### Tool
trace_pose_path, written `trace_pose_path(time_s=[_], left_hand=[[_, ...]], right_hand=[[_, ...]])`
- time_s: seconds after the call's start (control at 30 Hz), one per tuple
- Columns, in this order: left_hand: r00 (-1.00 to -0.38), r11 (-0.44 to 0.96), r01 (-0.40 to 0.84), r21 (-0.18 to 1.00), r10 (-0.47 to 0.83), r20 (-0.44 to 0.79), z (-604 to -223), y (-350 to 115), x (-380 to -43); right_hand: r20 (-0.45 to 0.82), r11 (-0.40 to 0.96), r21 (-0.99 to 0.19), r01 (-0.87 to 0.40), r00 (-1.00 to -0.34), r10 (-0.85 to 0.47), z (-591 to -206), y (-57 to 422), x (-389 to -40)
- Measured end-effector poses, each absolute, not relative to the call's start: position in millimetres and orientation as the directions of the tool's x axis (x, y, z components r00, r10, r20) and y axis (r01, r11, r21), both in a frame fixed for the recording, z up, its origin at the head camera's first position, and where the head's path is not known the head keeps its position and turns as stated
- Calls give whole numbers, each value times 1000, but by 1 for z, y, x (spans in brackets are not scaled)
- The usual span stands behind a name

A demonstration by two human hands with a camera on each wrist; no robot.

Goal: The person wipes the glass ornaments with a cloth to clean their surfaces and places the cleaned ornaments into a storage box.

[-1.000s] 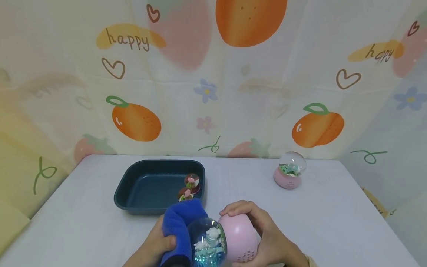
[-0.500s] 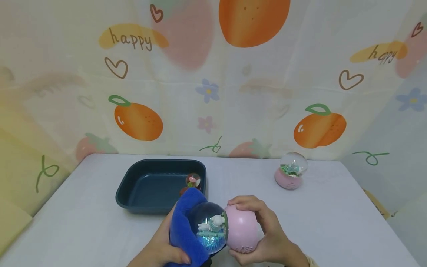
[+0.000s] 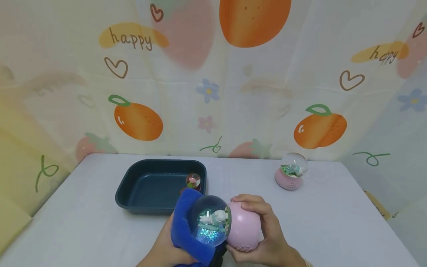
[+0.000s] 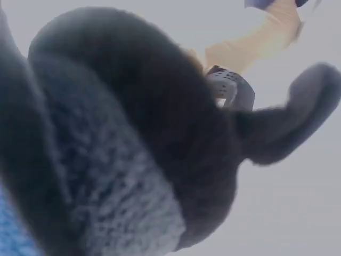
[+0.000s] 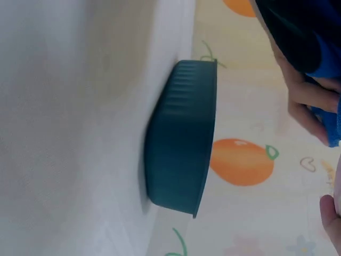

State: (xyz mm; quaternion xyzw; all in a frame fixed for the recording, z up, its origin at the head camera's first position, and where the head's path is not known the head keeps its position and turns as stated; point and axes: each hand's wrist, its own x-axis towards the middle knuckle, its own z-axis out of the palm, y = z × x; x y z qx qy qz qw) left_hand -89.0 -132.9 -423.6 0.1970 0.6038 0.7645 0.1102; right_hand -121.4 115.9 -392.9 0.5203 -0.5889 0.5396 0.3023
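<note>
In the head view, a snow globe with a pink base (image 3: 246, 228) lies sideways in the air near the table's front. Its clear dome (image 3: 209, 222), with white figures and blue glitter inside, points left. My right hand (image 3: 271, 237) grips the base from the right, thumb below and fingers over the top. With my left hand (image 3: 168, 243) I hold a plush blue cloth (image 3: 183, 228) against the dome's left side. Dark, blurred folds and grey-blue fuzz of the cloth (image 4: 122, 176) fill much of the left wrist view. Left-hand fingers (image 5: 311, 101) curl on the cloth in the right wrist view.
A dark teal tray (image 3: 146, 207) stands behind the hands to the left, with small globes (image 3: 192, 180) at its right end, one partly hidden by the cloth. Another pink-based snow globe (image 3: 289, 180) stands upright at the back right. A printed fabric backdrop (image 3: 213, 92) rises behind the white table.
Both hands have risen slightly and moved right with the snow globe and cloth. The cloth has shifted round the dome's left and lower side, and now covers more of the small globe behind.
</note>
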Motion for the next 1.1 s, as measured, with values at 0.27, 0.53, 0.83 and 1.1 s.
trace_pose_path(time_s=[0.27,0.53,0.83,1.1], left_hand=[[-992,38,94,995,86,91,-409,-114,-76],[-887,286,447,847,17,462,-420,-115,-78],[-942,172,302,938,203,266,-404,-122,-78],[-966,174,112,978,248,67,-401,-121,-83]], right_hand=[[889,-22,-389,-921,-369,-271,-402,119,-123],[841,-24,-486,-874,-460,-285,-399,127,-121],[826,26,-460,-888,-439,-354,-393,138,-126],[809,124,-383,-916,-397,-434,-388,137,-125]])
